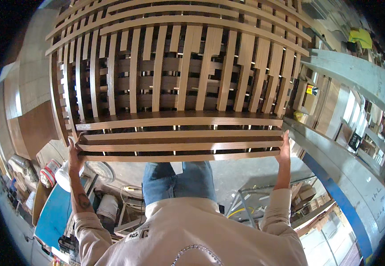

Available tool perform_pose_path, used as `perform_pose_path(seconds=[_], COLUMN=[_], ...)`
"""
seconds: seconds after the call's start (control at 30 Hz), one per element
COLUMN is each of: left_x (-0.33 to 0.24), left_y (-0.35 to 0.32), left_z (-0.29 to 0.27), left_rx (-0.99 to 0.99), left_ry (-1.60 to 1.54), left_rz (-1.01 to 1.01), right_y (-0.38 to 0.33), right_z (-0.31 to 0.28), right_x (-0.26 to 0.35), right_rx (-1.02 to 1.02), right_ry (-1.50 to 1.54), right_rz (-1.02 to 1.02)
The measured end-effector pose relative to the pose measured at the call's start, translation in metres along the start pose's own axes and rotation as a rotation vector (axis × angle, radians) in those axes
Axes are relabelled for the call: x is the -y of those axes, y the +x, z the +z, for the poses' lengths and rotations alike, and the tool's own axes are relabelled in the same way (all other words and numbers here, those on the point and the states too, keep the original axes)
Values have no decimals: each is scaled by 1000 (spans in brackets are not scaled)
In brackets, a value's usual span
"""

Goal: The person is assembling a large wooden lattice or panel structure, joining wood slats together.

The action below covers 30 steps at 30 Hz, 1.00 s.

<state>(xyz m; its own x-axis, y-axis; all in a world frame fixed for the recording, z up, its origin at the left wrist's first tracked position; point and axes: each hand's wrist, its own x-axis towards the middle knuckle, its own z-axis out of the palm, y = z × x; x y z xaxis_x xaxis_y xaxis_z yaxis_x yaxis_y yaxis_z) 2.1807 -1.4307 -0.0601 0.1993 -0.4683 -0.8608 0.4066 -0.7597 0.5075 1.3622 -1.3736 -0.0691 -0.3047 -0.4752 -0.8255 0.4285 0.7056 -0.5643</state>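
Observation:
A slatted wooden panel [179,146] stretches across in front of my waist, its long brown slats joined with small pale spacers between them. My left hand [75,155] grips its left end, thumb pointing up along the edge. At the opposite end my right hand [284,148] is closed on the panel in the same way. The fingers that go under the panel are mostly hidden. Just beyond it lies a large stack of similar brown slatted pieces [186,66], with lengthwise slats crossed by long curved-looking ones at the far side. Whether the held panel touches this stack, I cannot tell.
A grey metal beam [334,159] runs along the right, with a cardboard box [307,99] beside it. At lower left are a blue-topped table [55,215] and white buckets [108,206]. A metal frame [243,206] stands on the floor near my right arm.

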Motion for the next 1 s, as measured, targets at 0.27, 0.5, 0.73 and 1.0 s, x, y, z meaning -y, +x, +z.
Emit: perform_pose_path(seconds=[0.27,0.5,0.73,1.0], left_x=[6,4,-39,-147], left_y=[15,7,20,76], left_z=[-86,-29,1,199], left_rx=[70,26,-129,-115], left_ry=[242,393,389,1153], left_rz=[34,177,474,1003], right_y=[10,4,13,109], right_z=[8,-2,4,228], right_x=[-6,3,63,173], right_rx=[-84,95,-73,-251], right_ry=[-42,-26,-301,-1393], right_rz=[86,-53,-403,-974])
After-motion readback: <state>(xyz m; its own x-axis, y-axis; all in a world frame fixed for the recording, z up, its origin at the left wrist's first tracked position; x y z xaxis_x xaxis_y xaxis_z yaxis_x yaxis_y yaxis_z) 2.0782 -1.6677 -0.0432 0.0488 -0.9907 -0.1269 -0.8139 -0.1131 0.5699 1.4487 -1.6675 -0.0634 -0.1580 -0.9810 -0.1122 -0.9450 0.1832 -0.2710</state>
